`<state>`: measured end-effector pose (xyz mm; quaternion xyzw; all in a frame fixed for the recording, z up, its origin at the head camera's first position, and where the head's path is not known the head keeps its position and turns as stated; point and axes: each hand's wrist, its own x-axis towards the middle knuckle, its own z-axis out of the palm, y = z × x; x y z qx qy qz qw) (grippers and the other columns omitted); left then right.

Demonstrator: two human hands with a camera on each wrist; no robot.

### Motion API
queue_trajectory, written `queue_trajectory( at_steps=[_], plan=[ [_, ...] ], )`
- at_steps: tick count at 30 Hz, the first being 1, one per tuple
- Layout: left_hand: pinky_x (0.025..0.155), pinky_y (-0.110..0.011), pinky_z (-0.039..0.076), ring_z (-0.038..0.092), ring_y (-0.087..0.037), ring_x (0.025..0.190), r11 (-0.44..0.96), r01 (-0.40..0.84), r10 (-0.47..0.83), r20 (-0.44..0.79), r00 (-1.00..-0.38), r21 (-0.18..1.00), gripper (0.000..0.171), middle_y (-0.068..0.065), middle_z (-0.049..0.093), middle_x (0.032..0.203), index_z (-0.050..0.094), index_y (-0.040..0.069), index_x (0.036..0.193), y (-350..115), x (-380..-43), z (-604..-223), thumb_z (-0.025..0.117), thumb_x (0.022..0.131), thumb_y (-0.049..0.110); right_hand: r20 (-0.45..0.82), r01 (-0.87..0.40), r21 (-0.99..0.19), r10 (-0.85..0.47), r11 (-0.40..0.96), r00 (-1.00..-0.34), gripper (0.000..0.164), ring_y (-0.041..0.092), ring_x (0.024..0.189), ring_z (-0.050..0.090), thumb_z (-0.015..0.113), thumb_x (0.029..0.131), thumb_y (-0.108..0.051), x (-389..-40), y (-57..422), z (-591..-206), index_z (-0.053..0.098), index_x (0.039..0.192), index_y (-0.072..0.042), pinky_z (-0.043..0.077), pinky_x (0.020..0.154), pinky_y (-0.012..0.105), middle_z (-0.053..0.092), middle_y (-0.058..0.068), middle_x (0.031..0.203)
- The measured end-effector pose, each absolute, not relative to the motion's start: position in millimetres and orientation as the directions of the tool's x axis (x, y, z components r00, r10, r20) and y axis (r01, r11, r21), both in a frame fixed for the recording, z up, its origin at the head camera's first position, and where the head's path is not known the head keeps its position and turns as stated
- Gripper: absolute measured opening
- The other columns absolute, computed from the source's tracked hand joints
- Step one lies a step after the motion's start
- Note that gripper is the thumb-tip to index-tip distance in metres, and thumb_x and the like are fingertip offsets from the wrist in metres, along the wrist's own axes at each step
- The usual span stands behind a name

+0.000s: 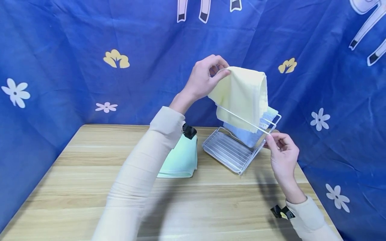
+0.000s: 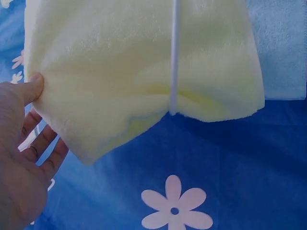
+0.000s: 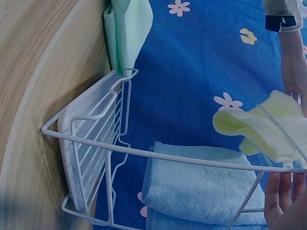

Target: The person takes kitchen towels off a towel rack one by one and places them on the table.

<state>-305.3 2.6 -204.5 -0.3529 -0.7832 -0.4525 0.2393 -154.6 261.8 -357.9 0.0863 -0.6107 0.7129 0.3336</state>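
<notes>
A pale yellow towel (image 1: 245, 95) hangs folded over a thin white bar of a wire rack (image 1: 252, 160). Thumb in front and fingers behind, my left hand (image 1: 208, 77) pinches the towel's upper left edge. In the left wrist view the bar (image 2: 174, 52) crosses in front of the yellow cloth. My right hand (image 1: 283, 155) grips the rack's upper frame at the bar's near right end. Behind the yellow towel hangs a light blue towel (image 1: 245, 134), partly hidden in the head view; the right wrist view shows more of this blue towel (image 3: 201, 184).
A mint green towel (image 1: 181, 159) stands on the wooden table (image 1: 211, 207) left of the rack, partly behind my left sleeve. The rack has a wire shelf over a pale tray (image 1: 227, 150) at its base. Blue patterned curtains (image 1: 144, 83) enclose the table's back and sides.
</notes>
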Motion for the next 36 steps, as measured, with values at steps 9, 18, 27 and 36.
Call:
queue_trajectory(
  at_steps=[9, 18, 27, 36],
  plan=[
    [0.083, -0.023, 0.049, 0.061, -0.018, 0.088, 0.343, 0.764, 0.322, 0.695, -0.642, 0.547, 0.017, -0.01, 0.065, 0.097, 0.074, 0.004, 0.108, -12, -302, -199, 0.071, 0.102, 0.02, 0.521, -0.566, -0.824, 0.377, -0.013, -0.766, 0.008, 0.011, 0.07, 0.073, 0.07, 0.096, 0.007, -154, 262, -358, 0.072, 0.098, 0.001, 0.063, 0.07, 0.023, 0.072, 0.005, 0.082],
    [0.082, -0.022, 0.05, 0.063, -0.016, 0.087, 0.353, 0.748, 0.297, 0.691, -0.659, 0.562, 0.018, -0.009, 0.066, 0.097, 0.074, 0.004, 0.108, -29, -301, -199, 0.07, 0.103, 0.021, 0.517, -0.557, -0.83, 0.377, 0.002, -0.769, 0.008, 0.01, 0.071, 0.072, 0.069, 0.097, 0.006, -154, 261, -358, 0.072, 0.098, -0.001, 0.063, 0.07, 0.022, 0.072, 0.001, 0.082],
    [0.082, -0.02, 0.05, 0.062, -0.013, 0.086, 0.352, 0.726, 0.254, 0.686, -0.682, 0.591, 0.019, -0.01, 0.067, 0.098, 0.074, 0.004, 0.109, -46, -296, -195, 0.071, 0.102, 0.021, 0.526, -0.561, -0.827, 0.37, 0.015, -0.766, 0.003, 0.01, 0.07, 0.072, 0.071, 0.097, 0.004, -154, 261, -357, 0.071, 0.099, 0.004, 0.063, 0.07, 0.022, 0.072, 0.003, 0.083],
    [0.083, -0.018, 0.051, 0.06, -0.008, 0.085, 0.341, 0.727, 0.217, 0.702, -0.678, 0.596, 0.016, -0.006, 0.067, 0.096, 0.075, 0.003, 0.106, -60, -288, -187, 0.071, 0.099, 0.017, 0.527, -0.562, -0.827, 0.371, 0.017, -0.765, 0.003, 0.01, 0.07, 0.072, 0.07, 0.097, 0.005, -155, 262, -358, 0.071, 0.099, 0.004, 0.063, 0.07, 0.022, 0.072, 0.002, 0.082]
  ],
)
